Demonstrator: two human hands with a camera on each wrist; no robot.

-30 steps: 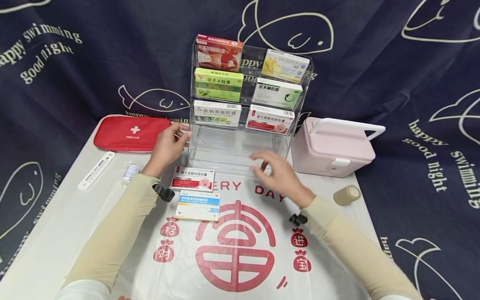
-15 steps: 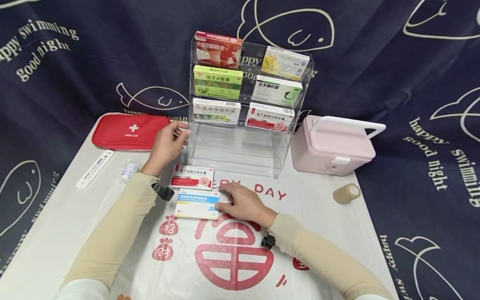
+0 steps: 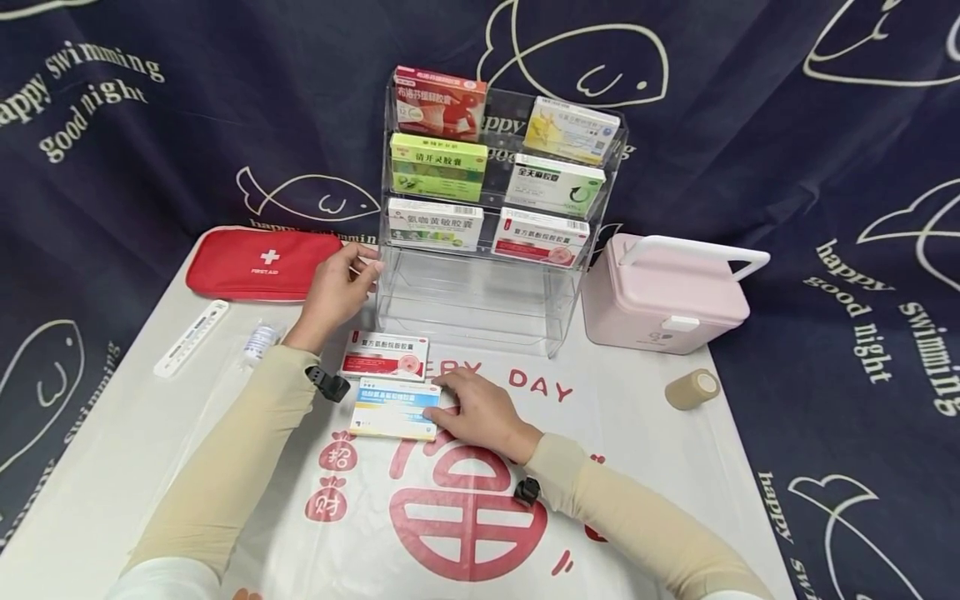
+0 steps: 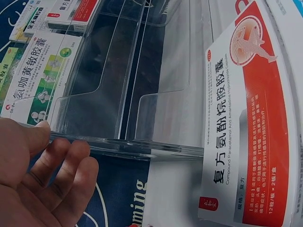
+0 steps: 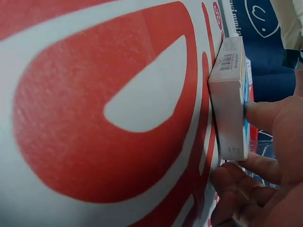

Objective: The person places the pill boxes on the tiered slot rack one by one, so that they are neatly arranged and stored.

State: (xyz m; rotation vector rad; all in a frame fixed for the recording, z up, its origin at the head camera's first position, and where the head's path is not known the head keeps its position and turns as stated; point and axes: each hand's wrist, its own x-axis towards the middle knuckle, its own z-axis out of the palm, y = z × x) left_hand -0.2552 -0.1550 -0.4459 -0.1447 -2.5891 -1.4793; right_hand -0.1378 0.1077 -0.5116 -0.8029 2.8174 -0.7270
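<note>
My left hand (image 3: 339,287) holds the left side edge of a clear acrylic display rack (image 3: 472,300); in the left wrist view its thumb and curled fingers (image 4: 71,165) meet at that edge. My right hand (image 3: 483,410) grips the right end of a blue-and-white medicine box (image 3: 393,412) lying on the table. The right wrist view shows the thumb on this box's (image 5: 229,118) printed face and a finger at its edge. Just behind it lies a red-and-white medicine box (image 3: 385,357), also large in the left wrist view. Several medicine boxes (image 3: 438,171) stand in the rack's upper tiers.
Left of the rack are a red first-aid pouch (image 3: 258,265), a white strip thermometer (image 3: 191,337) and a small vial (image 3: 260,343). To its right stand a pink handled case (image 3: 663,300) and a tan bandage roll (image 3: 692,390). A dark fish-print cloth (image 3: 300,100) hangs behind.
My right hand has moved from in front of the rack's lower tier, down and left to the blue-and-white medicine box, and taken its right end. The left hand has stayed at the rack.
</note>
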